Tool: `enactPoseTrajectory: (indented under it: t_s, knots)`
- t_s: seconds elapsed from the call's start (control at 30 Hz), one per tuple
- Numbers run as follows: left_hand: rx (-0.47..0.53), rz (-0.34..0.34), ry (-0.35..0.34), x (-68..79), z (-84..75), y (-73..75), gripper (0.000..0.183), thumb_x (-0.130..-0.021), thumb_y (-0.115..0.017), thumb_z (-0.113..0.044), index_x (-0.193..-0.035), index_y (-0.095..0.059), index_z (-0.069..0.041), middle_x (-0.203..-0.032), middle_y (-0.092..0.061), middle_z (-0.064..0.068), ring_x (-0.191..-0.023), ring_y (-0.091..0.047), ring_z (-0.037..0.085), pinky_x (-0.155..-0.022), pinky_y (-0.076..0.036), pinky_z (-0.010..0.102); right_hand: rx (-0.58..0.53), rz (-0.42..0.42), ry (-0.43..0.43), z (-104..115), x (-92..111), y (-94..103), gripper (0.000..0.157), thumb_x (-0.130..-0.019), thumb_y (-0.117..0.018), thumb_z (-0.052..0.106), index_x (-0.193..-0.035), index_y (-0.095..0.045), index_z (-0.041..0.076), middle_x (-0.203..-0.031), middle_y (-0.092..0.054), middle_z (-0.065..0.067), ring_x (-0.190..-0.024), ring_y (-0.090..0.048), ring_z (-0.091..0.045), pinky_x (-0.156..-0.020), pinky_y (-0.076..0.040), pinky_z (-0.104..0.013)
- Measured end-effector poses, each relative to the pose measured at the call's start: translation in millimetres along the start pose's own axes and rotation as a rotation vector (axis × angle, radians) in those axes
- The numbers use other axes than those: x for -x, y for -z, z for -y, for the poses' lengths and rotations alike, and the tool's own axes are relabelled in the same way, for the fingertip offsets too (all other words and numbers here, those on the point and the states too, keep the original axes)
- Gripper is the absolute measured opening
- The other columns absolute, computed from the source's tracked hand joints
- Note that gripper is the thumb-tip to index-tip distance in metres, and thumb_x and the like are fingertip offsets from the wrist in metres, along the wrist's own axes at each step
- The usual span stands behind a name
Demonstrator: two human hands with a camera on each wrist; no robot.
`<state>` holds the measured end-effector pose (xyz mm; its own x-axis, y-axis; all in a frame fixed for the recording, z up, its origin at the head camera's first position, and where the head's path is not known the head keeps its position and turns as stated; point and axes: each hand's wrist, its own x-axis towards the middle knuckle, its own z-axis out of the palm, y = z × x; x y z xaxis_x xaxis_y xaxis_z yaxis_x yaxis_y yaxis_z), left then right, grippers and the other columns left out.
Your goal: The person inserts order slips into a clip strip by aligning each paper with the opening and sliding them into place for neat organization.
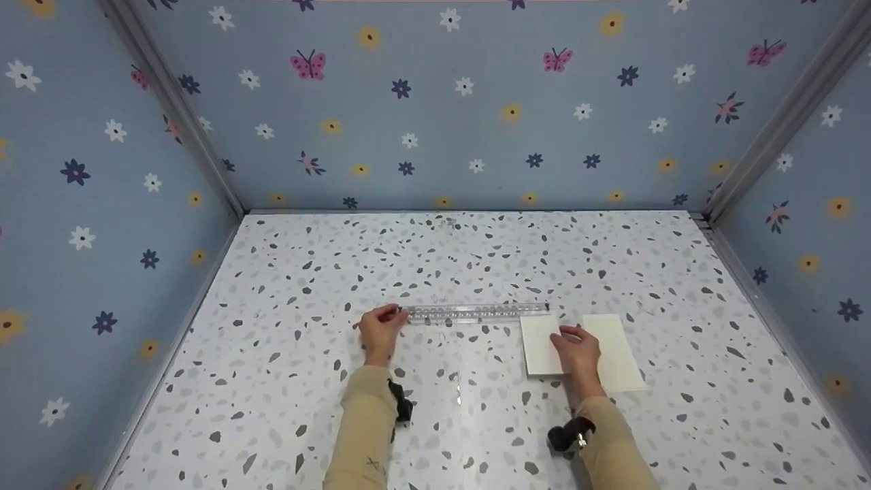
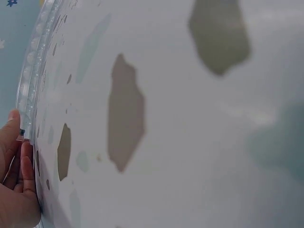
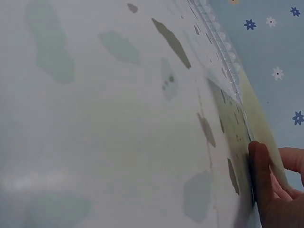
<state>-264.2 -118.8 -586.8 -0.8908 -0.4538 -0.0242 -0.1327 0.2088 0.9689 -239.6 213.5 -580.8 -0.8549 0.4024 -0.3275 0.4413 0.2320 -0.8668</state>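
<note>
A clear plastic strip, which looks like a ruler with rows of round shapes along it, lies crosswise on the speckled table. My left hand pinches its left end between thumb and fingers, also seen by the left hand in the left wrist view. My right hand pinches the right edge of a pale yellow paper piece, whose top meets the strip's right end. In the right wrist view the paper stands between thumb and fingers of the right hand. Its thickness is hard to tell.
A second pale yellow paper piece lies flat right of my right hand, partly hidden by it. The white speckled table is bounded by blue flowered walls at the back and both sides.
</note>
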Motion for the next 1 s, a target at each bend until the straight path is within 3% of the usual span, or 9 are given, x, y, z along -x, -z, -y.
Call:
enactPoseTrajectory:
  t_s: [0.4, 1.0]
  knots:
    - [0.037, -0.001, -0.006, 1.5, -1.3, 0.4, 0.024, -0.071, -0.074, -0.008, -0.092, -0.067, 0.002, -0.087, -0.064, 0.014, -0.075, -0.058, 0.02, -0.06, -0.045, 0.021, 0.006, 0.026, 0.063, 2.7, 5.4, 1.2, 0.036, -0.082, -0.061, 0.013, -0.114, -0.054, -0.003, -0.112, -0.054, -0.025, -0.101, -0.054, -0.032, -0.082, -0.043, -0.037]
    - [-0.004, -0.004, 0.012, -1.0, 0.1, -1.1, 0.025, -0.071, -0.074, -0.009, -0.094, -0.067, 0.0, -0.087, -0.064, 0.011, -0.076, -0.057, 0.018, -0.064, -0.046, 0.024, 0.051, 0.057, 0.036, 4.4, 10.7, -1.5, 0.04, -0.081, -0.062, 0.015, -0.118, -0.053, 0.001, -0.115, -0.053, -0.023, -0.103, -0.052, -0.031, -0.084, -0.043, -0.038]
